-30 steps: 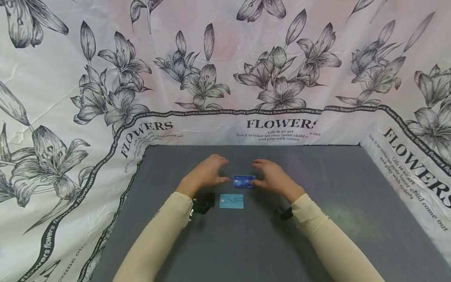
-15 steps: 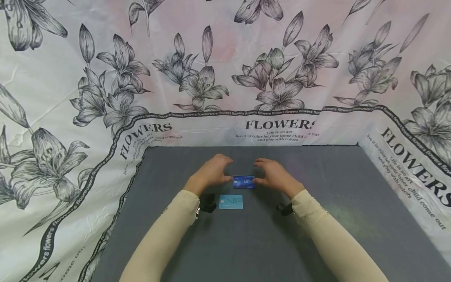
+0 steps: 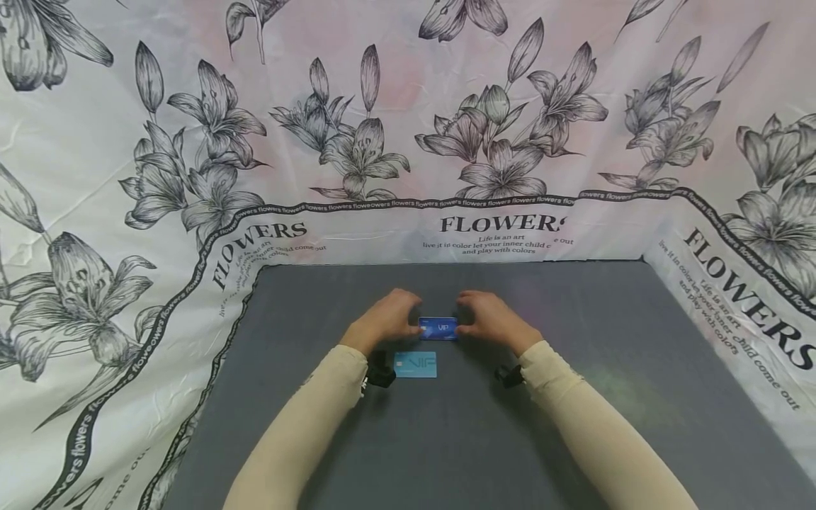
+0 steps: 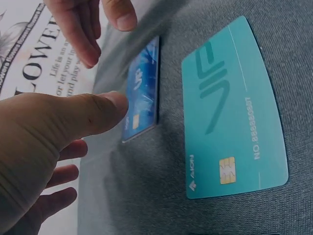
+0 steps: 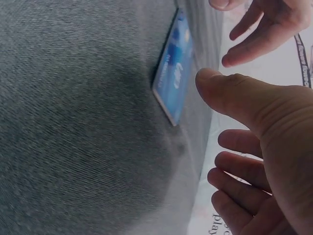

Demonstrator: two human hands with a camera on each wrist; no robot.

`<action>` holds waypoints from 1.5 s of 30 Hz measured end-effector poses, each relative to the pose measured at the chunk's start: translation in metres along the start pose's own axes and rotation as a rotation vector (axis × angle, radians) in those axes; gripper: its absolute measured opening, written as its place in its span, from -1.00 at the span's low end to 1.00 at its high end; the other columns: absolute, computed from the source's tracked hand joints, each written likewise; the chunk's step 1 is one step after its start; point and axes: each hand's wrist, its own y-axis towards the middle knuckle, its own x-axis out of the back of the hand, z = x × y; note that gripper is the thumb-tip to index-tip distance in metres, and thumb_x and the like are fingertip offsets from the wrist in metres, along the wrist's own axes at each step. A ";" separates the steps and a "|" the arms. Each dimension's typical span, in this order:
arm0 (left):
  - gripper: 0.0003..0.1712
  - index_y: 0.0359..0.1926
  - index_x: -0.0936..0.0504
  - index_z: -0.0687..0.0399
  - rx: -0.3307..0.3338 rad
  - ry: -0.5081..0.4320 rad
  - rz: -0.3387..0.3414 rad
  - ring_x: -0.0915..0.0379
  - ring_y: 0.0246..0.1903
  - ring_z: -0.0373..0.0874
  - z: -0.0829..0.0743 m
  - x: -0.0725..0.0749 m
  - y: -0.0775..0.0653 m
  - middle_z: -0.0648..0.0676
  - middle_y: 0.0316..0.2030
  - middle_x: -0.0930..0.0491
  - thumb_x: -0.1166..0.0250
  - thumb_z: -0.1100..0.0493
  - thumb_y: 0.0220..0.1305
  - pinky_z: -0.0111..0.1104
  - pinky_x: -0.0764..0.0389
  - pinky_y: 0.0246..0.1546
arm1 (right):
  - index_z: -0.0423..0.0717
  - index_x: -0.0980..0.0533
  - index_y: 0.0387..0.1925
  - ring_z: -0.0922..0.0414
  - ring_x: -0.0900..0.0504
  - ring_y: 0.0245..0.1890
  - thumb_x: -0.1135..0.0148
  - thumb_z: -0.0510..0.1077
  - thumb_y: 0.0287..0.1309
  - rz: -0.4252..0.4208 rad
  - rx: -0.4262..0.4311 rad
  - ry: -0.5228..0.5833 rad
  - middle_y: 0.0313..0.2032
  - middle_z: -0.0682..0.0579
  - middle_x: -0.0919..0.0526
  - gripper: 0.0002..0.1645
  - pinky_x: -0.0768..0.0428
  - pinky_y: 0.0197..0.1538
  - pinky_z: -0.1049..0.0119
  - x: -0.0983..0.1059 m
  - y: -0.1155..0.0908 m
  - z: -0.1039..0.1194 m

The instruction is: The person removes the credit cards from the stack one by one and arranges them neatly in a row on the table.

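A dark blue VIP card [image 3: 438, 329] lies flat on the grey table between the two hands. My left hand [image 3: 389, 317] is at its left end, thumb and fingers spread apart; in the left wrist view the thumb tip overlaps the edge of the blue card [image 4: 144, 81]. On the other side my right hand [image 3: 496, 322] has its thumb at the card's right end, its fingers bent loosely with nothing in them. In the right wrist view the thumb of the right hand [image 5: 264, 132] points at the blue card [image 5: 173, 73]. Nearer me lies a light teal VIP card [image 3: 416, 365].
The grey cloth-covered table [image 3: 446, 453] runs to a white curtain [image 3: 382, 237] printed with flowers, which hangs at the back and both sides. A dark strapped device [image 3: 381, 372] sits under the left wrist, and another [image 3: 510, 375] under the right.
My left hand has moved right, up to the left end of the blue card. The right hand has stayed nearly in place. Both cards keep their places on the table.
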 end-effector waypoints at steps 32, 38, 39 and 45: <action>-0.45 0.20 -0.78 0.12 -0.062 0.033 0.003 -0.62 0.20 0.05 0.007 -0.027 0.008 0.12 0.18 -0.72 -0.62 -0.03 0.29 -0.09 -0.63 0.32 | -0.32 -0.67 0.27 -0.33 -0.61 0.39 -0.60 -0.01 0.27 0.050 -0.019 0.055 0.40 -0.37 -0.60 -0.34 -0.56 0.45 -0.23 -0.027 -0.004 -0.003; -0.46 0.21 -0.78 0.17 -0.068 0.011 0.001 -0.60 0.26 0.14 0.008 -0.027 0.009 0.20 0.25 -0.69 -0.58 -0.02 0.33 -0.03 -0.61 0.37 | -0.32 -0.68 0.26 -0.32 -0.62 0.39 -0.60 0.00 0.28 0.043 -0.020 0.054 0.40 -0.35 -0.61 -0.34 -0.56 0.45 -0.23 -0.026 -0.005 -0.004; -0.46 0.22 -0.78 0.18 -0.070 0.006 0.005 -0.59 0.28 0.16 0.008 -0.027 0.009 0.21 0.27 -0.68 -0.57 -0.02 0.34 -0.02 -0.60 0.39 | -0.31 -0.68 0.26 -0.32 -0.62 0.39 -0.60 0.01 0.28 0.041 -0.018 0.055 0.39 -0.35 -0.61 -0.35 -0.57 0.45 -0.22 -0.026 -0.005 -0.004; -0.44 0.24 -0.77 0.16 -0.083 -0.004 0.007 -0.53 0.36 0.18 0.018 -0.033 0.015 0.20 0.33 -0.65 -0.53 -0.07 0.38 0.00 -0.54 0.46 | -0.28 -0.70 0.22 -0.31 -0.63 0.38 -0.60 0.02 0.28 0.027 -0.007 0.057 0.38 -0.33 -0.63 -0.38 -0.57 0.44 -0.22 -0.028 -0.004 -0.005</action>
